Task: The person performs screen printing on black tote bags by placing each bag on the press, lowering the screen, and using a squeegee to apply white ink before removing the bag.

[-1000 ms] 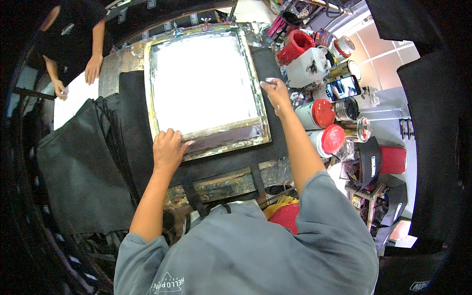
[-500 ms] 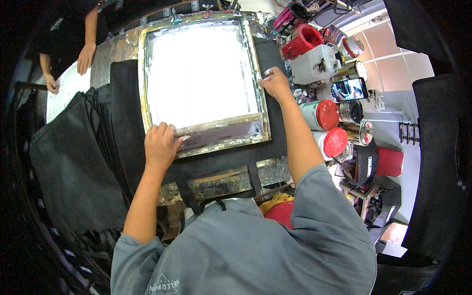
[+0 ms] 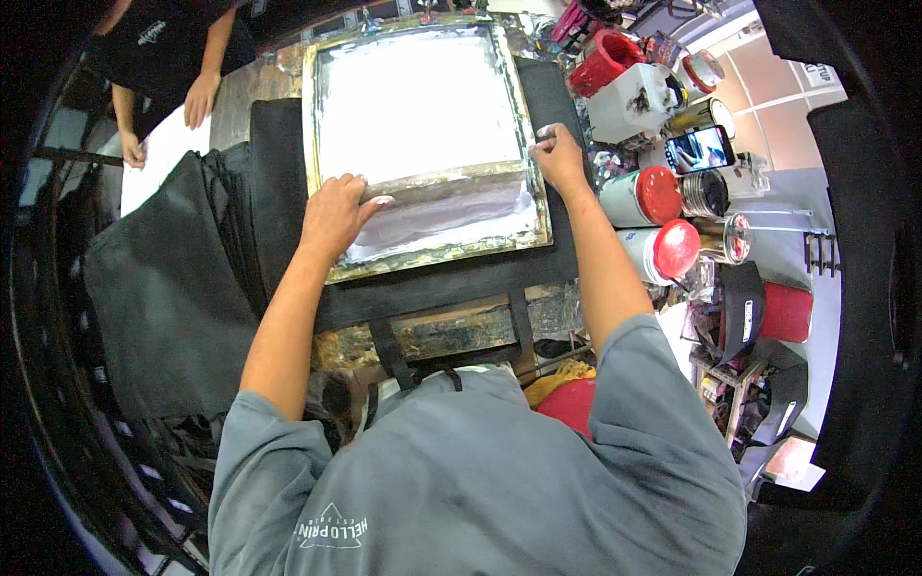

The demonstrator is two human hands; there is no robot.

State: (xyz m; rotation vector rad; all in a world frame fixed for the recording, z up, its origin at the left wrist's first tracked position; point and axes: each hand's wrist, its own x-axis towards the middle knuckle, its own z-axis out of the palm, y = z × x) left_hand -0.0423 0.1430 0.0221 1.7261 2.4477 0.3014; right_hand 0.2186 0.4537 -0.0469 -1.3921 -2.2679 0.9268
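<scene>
A screen-printing frame [image 3: 541, 197] with a worn, ink-stained rim lies on black fabric [image 3: 432, 271], its mesh [image 3: 418, 115] bright white. Across its near part stands a long squeegee [image 3: 451, 182], and whitish ink smears show on the near side. My left hand [image 3: 331, 219] is closed on the squeegee's left end, thumb on the near face. At the right rim of the frame, beyond the squeegee's right end, my right hand [image 3: 562, 161] grips the edge with bent fingers. Both hands have white stains on the fingertips.
Red-lidded tubs [image 3: 659, 196], a red bucket [image 3: 610, 65], a white jug [image 3: 629, 101] and a propped phone [image 3: 699, 151] crowd the right side. Stacked black bags [image 3: 173, 269] hang at the left. A co-worker's hands [image 3: 202, 99] rest near a white sheet [image 3: 168, 163] at the far left.
My left hand has pushed the squeegee away from the near rim, widening the strip behind it. My right hand stays at the right rim. The whole view has shifted slightly.
</scene>
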